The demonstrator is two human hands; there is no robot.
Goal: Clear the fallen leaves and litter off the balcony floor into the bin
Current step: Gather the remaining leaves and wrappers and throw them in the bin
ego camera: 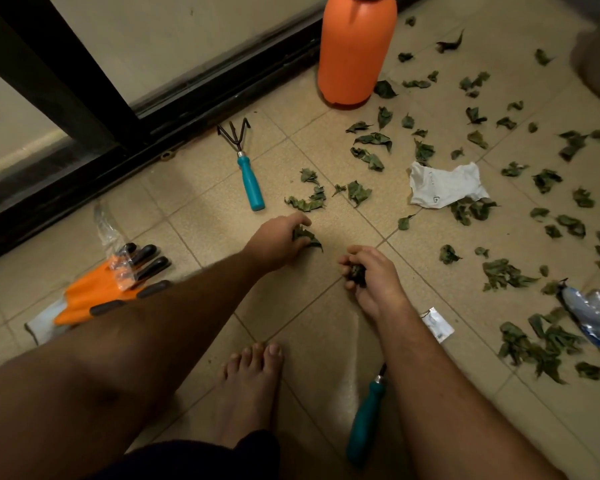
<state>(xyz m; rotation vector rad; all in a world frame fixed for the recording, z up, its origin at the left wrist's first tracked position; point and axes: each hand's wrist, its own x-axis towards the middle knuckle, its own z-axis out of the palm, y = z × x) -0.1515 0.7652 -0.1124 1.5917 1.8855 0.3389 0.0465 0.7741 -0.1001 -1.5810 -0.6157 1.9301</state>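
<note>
Left hand [278,239] pinches a leaf [307,237] mid-floor; right hand [368,271] clutches a dark wad [355,273]. Leaves [371,147] scattered toward the floor's right edge look dry, light, crumbly: scoop clumps, don't squeeze.

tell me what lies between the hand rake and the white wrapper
In the head view, a loose cluster of green leaves lies on the tiles between the hand rake and the crumpled white wrapper.

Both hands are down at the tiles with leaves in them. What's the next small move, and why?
Probably close the left hand on the leaf its fingers are curling over, then reach for the cluster just beyond. The right hand already grips a wad, and no bin is in view.
</note>
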